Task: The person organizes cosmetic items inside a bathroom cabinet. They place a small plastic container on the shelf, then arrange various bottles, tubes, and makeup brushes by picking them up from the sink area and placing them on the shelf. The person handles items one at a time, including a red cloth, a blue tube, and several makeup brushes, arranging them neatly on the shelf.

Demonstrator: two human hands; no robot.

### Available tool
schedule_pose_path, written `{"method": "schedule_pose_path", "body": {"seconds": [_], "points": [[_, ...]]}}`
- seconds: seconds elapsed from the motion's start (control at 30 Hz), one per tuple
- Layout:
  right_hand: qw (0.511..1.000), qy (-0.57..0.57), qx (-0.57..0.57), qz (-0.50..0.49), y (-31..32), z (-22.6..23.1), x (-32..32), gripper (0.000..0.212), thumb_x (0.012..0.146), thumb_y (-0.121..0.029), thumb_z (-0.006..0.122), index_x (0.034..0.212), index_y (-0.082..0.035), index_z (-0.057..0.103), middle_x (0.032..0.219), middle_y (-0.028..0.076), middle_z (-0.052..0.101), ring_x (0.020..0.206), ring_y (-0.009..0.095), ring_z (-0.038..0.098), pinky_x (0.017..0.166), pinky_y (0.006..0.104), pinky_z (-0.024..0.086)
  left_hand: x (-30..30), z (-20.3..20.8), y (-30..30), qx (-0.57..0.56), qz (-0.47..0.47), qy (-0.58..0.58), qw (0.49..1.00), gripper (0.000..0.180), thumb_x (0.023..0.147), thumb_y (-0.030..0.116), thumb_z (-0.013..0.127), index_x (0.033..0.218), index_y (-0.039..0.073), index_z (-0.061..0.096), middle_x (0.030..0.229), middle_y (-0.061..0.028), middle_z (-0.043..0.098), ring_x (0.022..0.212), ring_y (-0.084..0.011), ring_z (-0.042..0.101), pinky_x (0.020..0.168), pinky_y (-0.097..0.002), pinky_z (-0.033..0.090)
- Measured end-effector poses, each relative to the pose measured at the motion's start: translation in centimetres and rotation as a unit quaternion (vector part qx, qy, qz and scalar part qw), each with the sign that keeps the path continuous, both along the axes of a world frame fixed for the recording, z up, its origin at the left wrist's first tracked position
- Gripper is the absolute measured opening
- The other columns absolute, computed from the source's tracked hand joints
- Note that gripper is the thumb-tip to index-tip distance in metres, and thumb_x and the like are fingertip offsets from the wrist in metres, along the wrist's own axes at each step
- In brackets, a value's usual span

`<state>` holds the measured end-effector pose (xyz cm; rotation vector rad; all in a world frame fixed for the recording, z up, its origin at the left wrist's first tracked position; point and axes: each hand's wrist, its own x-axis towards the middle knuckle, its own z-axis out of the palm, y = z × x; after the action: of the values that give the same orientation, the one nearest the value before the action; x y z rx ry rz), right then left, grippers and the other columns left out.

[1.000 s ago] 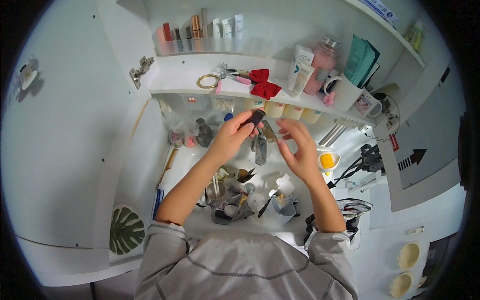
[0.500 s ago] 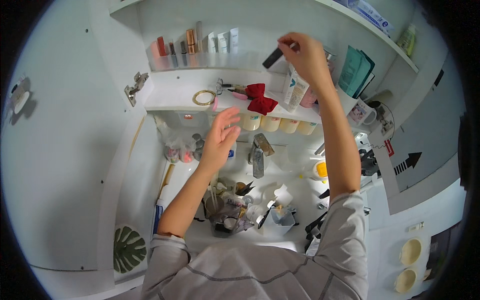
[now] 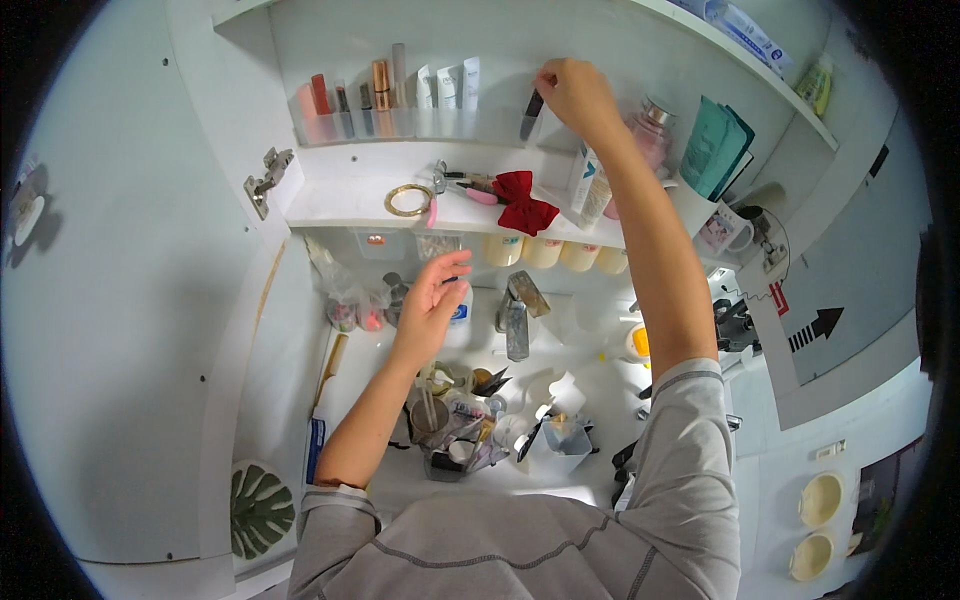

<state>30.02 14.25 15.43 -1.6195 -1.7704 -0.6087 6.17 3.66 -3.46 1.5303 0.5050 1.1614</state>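
My right hand (image 3: 582, 96) is closed at the fingertips on the top of a slim black tube (image 3: 531, 115). The tube stands nearly upright, its lower end behind the front of a see-through rack (image 3: 455, 124) near the right end. Farther left in the rack are a red lipstick tube (image 3: 320, 94), a gold tube (image 3: 381, 84) and several small white squeeze tubes (image 3: 447, 86). My left hand (image 3: 430, 308) hovers below the shelf edge with fingers apart, holding nothing. Between the hands, a red bow (image 3: 523, 203) lies on the shelf (image 3: 335, 200).
A gold bangle (image 3: 409, 200) and pink-handled tools lie on the shelf. White boxes, a pink bottle (image 3: 652, 132) and green packets (image 3: 718, 147) stand at the right. Below is a faucet (image 3: 518, 320) and a cluttered basin. The cabinet door (image 3: 120, 300) hangs open at left.
My right hand has moved left and slightly up, bringing the black tube from a slant in the air to near upright in the rack. My left hand has dropped slightly.
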Motion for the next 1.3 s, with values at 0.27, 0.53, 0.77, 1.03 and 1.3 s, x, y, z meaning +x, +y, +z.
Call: {"method": "schedule_pose_path", "body": {"seconds": [0.27,0.53,0.77,1.03,1.3], "points": [[0.996,0.019,0.089,0.019,-7.8,2.3,2.4,0.019,0.080,-0.020,0.056,0.090,-0.006,0.065,0.089,0.012,0.064,0.079,0.032,0.061,0.069,0.0384,0.048,-1.2,0.3,-0.7,0.005,0.028,0.021,0.999,0.029,0.091,0.017,0.045,0.117,0.004,0.050,0.111,-0.0059,0.055,0.104,-0.0142,0.051,0.089,-0.0289,0.039],[0.999,0.027,0.023,0.034,-14.8,0.1,4.8,0.020,0.077,-0.013,0.058,0.094,-0.005,0.064,0.090,0.012,0.064,0.074,0.030,0.061,0.066,0.0351,0.048,-1.5,0.0,-1.1,0.020,0.014,0.044,0.999,0.024,0.091,0.015,0.049,0.111,0.003,0.053,0.101,-0.0044,0.058,0.096,-0.0114,0.054,0.082,-0.0251,0.041],[0.998,0.031,-0.027,0.046,-15.1,-3.9,4.8,0.030,0.074,-0.009,0.062,0.104,-0.005,0.060,0.094,0.012,0.062,0.069,0.026,0.060,0.063,0.0329,0.047,0.4,1.0,-1.1,0.149,0.041,0.117,0.981,0.024,0.086,0.008,0.053,0.110,0.003,0.055,0.107,-0.0057,0.056,0.096,-0.0141,0.055,0.082,-0.0271,0.043],[0.998,0.004,-0.036,0.042,-12.7,-5.8,4.2,0.035,0.074,-0.011,0.064,0.109,-0.009,0.057,0.083,0.012,0.062,0.068,0.026,0.060,0.060,0.0346,0.045,3.8,4.1,0.3,0.398,0.173,0.246,0.867,0.033,0.080,0.014,0.059,0.112,0.009,0.054,0.121,-0.0102,0.048,0.109,-0.0282,0.046,0.090,-0.0382,0.039],[0.996,0.053,-0.066,0.029,-13.1,-5.4,4.0,0.034,0.074,-0.010,0.062,0.107,-0.011,0.056,0.081,0.012,0.062,0.071,0.030,0.061,0.061,0.0391,0.046,8.2,5.6,6.8,0.500,0.191,0.354,0.767,0.035,0.079,0.023,0.061,0.112,0.013,0.057,0.121,-0.0091,0.049,0.114,-0.0289,0.043,0.094,-0.0376,0.037]]}}
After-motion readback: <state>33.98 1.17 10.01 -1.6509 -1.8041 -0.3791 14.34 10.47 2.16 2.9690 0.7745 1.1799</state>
